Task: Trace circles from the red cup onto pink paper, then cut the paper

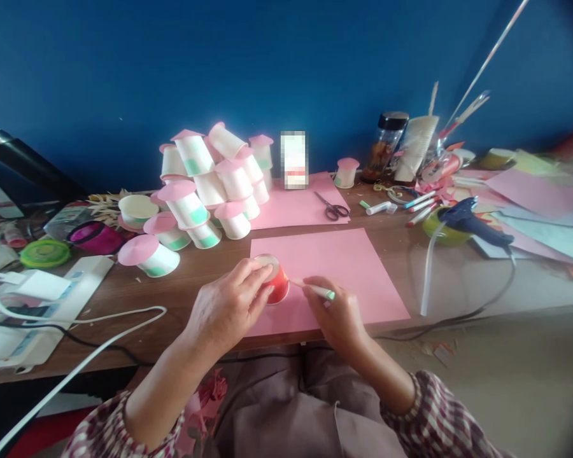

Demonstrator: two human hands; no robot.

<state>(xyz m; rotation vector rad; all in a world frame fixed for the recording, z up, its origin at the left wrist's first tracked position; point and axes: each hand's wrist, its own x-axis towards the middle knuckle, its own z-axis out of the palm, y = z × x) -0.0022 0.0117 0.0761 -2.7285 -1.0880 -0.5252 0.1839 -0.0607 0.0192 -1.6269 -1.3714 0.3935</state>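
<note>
My left hand (236, 299) is closed around a red paper cup (279, 285), its pale round end facing up and partly under my fingers. The cup stands on a pink paper sheet (358, 273) near the table's front edge. In my right hand (337, 315), a marker (322, 291) with a white barrel and a green end is gripped, its tip pointing at the side of the cup. Whether the tip touches cup or paper I cannot tell. White paper cups with pink cone tops (186, 202) are piled beyond my left hand.
Scissors (333, 207) lie on more pink paper (286, 207) at the back. A glue gun (477, 219) rests on a yellow roll at right, its cord crossing the table's front. A power strip (71, 305) with white cables is at left. Markers (423, 207) lie back right.
</note>
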